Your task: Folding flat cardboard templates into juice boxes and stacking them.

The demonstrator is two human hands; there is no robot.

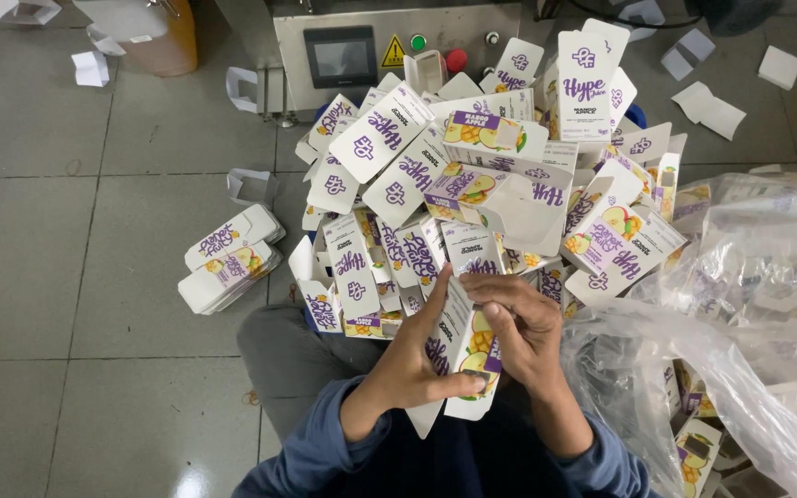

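Two hands meet over our lap: our left hand (412, 364) and right hand (523, 332) both close around one white carton (465, 346) with purple lettering and yellow fruit. Dozens more lie heaped ahead (472, 194), one small flat stack (231, 260) left, a clear plastic bag (740, 304) right.

Single head view, steeply downward, close over hands (472, 346) and floor (57, 277).
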